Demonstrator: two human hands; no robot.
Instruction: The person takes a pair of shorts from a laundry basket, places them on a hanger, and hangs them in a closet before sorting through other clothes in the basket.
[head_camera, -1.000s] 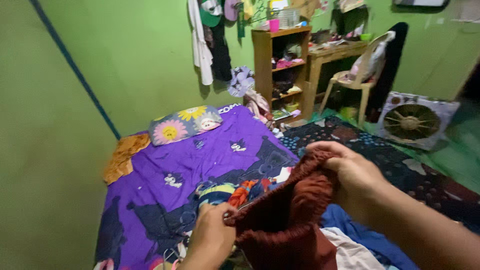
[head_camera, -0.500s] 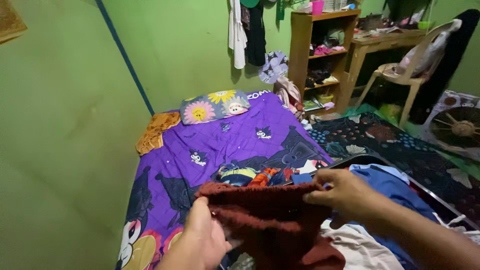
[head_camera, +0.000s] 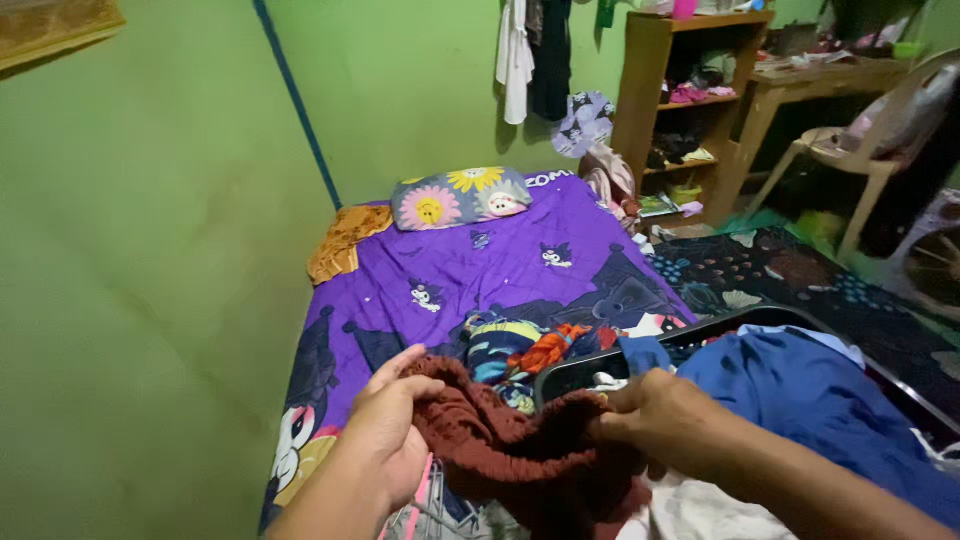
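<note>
Both of my hands hold a rust-red knitted garment (head_camera: 510, 450) low over the near end of a bed. My left hand (head_camera: 388, 432) grips its left edge, fingers curled over the cloth. My right hand (head_camera: 655, 412) pinches the right edge, just over the rim of a black laundry basket (head_camera: 600, 362). The garment sags between the hands. A blue cloth (head_camera: 800, 390) and a white cloth (head_camera: 700, 512) lie in the basket under my right forearm.
The bed has a purple cartoon-print sheet (head_camera: 480, 270), a flowered pillow (head_camera: 460, 197) and an orange cloth (head_camera: 345, 240) at its head. A heap of coloured clothes (head_camera: 520, 345) lies mid-bed. A wooden shelf (head_camera: 680, 90), desk, plastic chair (head_camera: 880, 140) and fan stand at right.
My hands have lowered the red garment from held up and stretched to slack near the bed. The view has swung left and downward, and the basket rim shows now.
</note>
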